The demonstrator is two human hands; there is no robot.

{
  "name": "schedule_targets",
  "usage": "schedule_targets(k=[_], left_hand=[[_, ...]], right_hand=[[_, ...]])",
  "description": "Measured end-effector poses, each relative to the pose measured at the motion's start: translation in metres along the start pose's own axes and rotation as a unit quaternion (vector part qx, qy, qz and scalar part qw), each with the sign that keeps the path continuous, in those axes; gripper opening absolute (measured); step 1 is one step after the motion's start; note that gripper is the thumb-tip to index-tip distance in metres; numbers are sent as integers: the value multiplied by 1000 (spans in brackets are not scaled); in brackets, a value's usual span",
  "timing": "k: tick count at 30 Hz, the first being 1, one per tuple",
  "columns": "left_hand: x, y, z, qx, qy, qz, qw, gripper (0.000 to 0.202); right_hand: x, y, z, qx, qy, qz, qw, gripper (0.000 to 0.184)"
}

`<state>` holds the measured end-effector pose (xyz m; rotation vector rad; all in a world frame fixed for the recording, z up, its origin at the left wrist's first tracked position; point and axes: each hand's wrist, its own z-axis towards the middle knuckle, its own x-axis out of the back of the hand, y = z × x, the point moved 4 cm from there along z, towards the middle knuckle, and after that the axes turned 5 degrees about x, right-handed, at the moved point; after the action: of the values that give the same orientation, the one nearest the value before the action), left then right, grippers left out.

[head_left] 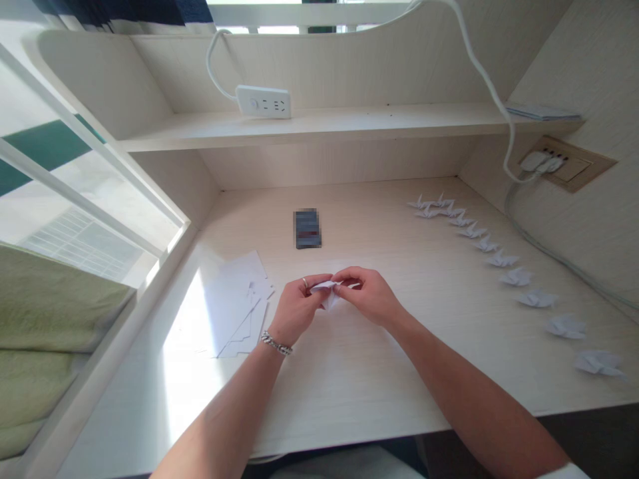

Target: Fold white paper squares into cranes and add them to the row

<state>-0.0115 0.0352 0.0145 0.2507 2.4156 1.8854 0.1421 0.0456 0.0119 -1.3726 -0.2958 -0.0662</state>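
Note:
A small folded piece of white paper [328, 297] is pinched between my two hands above the middle of the desk. My left hand [298, 303], with a ring and a chain bracelet, grips its left side between thumb and fingers. My right hand [369, 293] is closed on its right side. Fingers cover much of the folds, so its exact shape is partly hidden. On the right, several white folded paper cranes [518, 276] stand in a curved row. Left of my hands lie white paper sheets [234, 293] and cut pieces, partly in bright sunlight.
A dark, blurred-out phone-like object [307, 229] lies beyond my hands. A white power strip [263, 102] rests on the shelf [339, 126], and its cable [482, 70] runs to the wall socket [569, 163] at right. The desk's front edge is near my body.

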Motion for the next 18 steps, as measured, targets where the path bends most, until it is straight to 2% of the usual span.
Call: schedule_targets(k=[5, 9, 18], left_hand=[[-1, 3, -1, -38, 18, 10, 999, 34], [0, -1, 0, -60, 35, -19, 997, 39], [0, -2, 1, -89, 36, -75, 993, 19]], right_hand=[[-6, 12, 2, -31, 18, 134, 990, 15], [-5, 12, 3, -46, 40, 155, 986, 13], [-5, 9, 2, -82, 10, 196, 977, 21]])
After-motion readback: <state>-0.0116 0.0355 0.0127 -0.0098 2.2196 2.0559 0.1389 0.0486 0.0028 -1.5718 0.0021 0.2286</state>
